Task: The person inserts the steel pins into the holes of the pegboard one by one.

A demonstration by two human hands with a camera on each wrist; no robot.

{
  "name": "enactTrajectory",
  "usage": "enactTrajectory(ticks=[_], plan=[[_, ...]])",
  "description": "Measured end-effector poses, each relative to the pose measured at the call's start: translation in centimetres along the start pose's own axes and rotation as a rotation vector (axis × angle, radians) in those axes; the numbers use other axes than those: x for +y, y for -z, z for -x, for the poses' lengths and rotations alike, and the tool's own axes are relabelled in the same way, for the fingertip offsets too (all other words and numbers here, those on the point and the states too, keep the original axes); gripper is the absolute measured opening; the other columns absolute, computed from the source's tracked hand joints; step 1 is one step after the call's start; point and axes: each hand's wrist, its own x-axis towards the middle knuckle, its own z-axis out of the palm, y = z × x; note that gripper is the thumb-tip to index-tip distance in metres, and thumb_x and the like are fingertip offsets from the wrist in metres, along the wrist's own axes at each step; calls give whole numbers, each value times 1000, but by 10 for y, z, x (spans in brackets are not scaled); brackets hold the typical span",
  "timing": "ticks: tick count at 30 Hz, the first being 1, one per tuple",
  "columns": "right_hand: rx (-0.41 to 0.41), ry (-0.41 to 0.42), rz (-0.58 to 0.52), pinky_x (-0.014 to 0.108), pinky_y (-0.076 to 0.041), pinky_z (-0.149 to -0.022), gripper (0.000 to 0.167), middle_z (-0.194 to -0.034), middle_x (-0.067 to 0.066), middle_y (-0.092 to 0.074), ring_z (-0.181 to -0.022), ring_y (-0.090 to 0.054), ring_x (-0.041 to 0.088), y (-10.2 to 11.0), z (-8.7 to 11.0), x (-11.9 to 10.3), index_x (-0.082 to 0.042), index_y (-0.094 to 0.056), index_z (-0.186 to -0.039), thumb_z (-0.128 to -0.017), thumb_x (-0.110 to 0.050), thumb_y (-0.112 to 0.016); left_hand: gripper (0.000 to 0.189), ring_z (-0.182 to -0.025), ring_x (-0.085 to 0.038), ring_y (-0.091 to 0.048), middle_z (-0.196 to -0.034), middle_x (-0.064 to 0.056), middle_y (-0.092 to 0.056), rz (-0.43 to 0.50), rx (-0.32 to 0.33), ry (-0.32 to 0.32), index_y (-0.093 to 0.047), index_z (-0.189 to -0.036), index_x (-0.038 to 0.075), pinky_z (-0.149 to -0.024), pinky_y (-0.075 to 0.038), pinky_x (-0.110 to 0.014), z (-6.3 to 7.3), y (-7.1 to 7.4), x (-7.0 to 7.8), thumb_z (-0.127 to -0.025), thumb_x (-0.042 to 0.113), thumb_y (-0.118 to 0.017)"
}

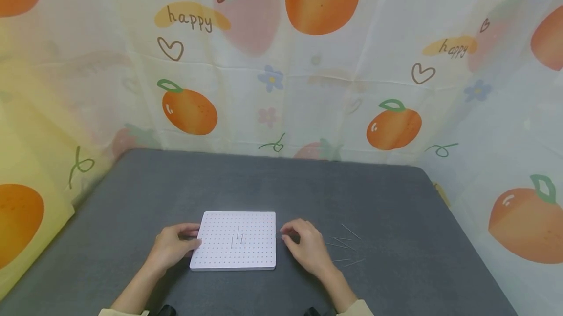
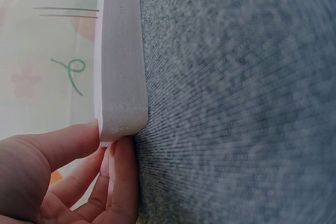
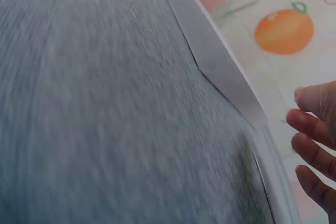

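Note:
A white pegboard [image 1: 259, 256] with a grid of small holes lies on the dark table. Three thin metal pins [image 1: 232, 242] stand up from its middle; the left wrist view shows them side by side above the board's edge [image 2: 122, 56]. My left hand [image 1: 169, 247] grips the board's left side, thumb at the upper edge and fingers against the side and underside. Just off the right edge is my right hand [image 1: 310, 248], its fingers loosely bent. In the right wrist view those fingers [image 3: 314, 153] are spread, with nothing seen between them.
Several loose thin metal pins [image 1: 351, 231] lie scattered on the grey table [image 1: 396, 218] to the right of my right hand. A fruit-printed curtain [image 1: 316, 81] hangs behind the table and at both sides.

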Motion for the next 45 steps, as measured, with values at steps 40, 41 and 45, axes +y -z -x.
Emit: enactTrajectory(ticks=[40,41,45], plan=[[-102,-172,102,26,-36,-64,15,-72,-12,-51,-69,-43,4,17,28,21,-20,-64,-80,-71,-18,-75,45,-79,-19,-60,-103,-17,-64,-22,2,17,-58,-119,-1,-57,-53,-30,-2,0,-1,-77,9,-69],[-99,-175,110,27,-36,-65,15,-72,-12,-51,-69,-44,4,17,28,21,-21,-64,-80,-71,-18,-75,45,-79,-19,-60,-103,-17,-64,-21,2,15,-57,-119,-1,-57,-53,-30,-2,-1,-1,-77,9,-69],[-86,-189,138,29,-38,-67,14,-71,-13,-50,-71,-46,5,15,28,21,-22,-63,-77,-71,-20,-76,44,-79,-19,-60,-102,-16,-64,-17,5,13,-58,-119,-1,-57,-53,-30,-2,-1,-1,-77,8,-69]])
